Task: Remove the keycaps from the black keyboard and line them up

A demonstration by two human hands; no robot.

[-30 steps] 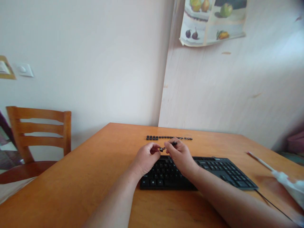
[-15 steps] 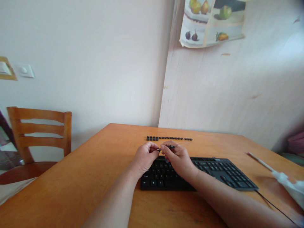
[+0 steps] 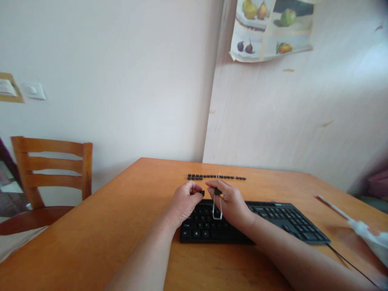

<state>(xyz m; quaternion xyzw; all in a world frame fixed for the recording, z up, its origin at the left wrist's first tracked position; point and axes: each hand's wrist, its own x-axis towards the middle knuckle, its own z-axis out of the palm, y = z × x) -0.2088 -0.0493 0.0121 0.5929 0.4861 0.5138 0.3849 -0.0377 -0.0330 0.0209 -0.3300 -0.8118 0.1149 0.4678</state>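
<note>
A small black keycap (image 3: 202, 193) is pinched between the thumb and fingers of my left hand (image 3: 185, 202), above the keyboard's back left part. My right hand (image 3: 232, 202), just to its right, holds a wire keycap puller (image 3: 217, 210) by its dark middle, with a wire loop hanging down over the keys. The black keyboard (image 3: 221, 234) lies on the wooden table under both hands, which hide part of its keys. Beyond them, several loose keycaps (image 3: 195, 177) are lined up, doubled into two rows at the left end.
The wooden table (image 3: 121, 210) reaches back to the wall. A thin stick (image 3: 333, 207) and white plastic wrapping (image 3: 363, 230) lie at the right, near the keyboard's cable (image 3: 348, 262). A wooden chair (image 3: 54, 165) stands at the left.
The puller has turned in my right hand, and its wire loop now points down. The fingers of my two hands have come slightly apart, leaving the keycap in my left hand.
</note>
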